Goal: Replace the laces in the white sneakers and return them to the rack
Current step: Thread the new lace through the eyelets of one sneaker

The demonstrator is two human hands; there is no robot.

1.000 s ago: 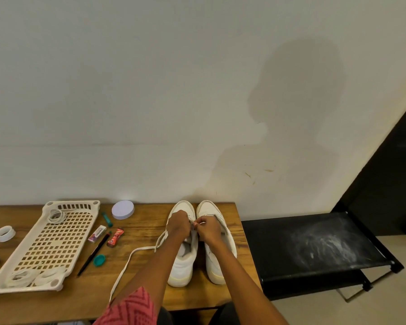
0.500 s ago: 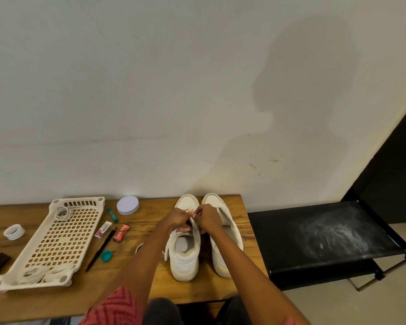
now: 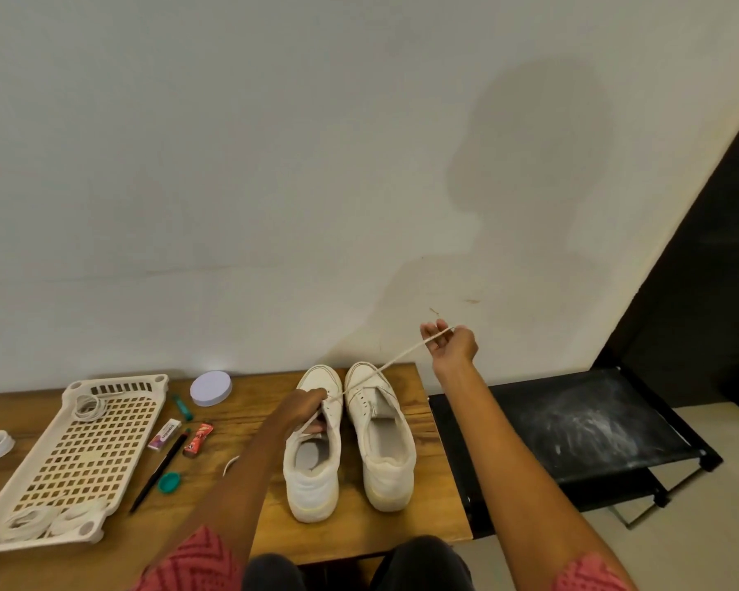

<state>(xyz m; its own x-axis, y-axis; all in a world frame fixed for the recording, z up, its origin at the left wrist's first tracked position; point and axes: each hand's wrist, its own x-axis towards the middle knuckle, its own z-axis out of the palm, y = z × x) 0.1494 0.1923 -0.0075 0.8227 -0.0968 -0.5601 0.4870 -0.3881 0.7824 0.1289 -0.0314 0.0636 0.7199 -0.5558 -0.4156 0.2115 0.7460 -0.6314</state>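
White sneakers (image 3: 346,437) are seen from the head camera standing side by side on a wooden tabletop (image 3: 240,496), toes toward the wall. A white lace (image 3: 385,368), thin, soft and limp, is drawn taut from the left sneaker's eyelets up to the raised right hand (image 3: 451,345), whose fingers (image 3: 429,332) are curled round its end. The left hand (image 3: 301,413) grips the left sneaker's eyelet area, steadying it. The lace is probably best held near its stiff tip; the sneakers look light and are best lifted by the heel collar. A black rack (image 3: 572,424) stands just beside the tabletop.
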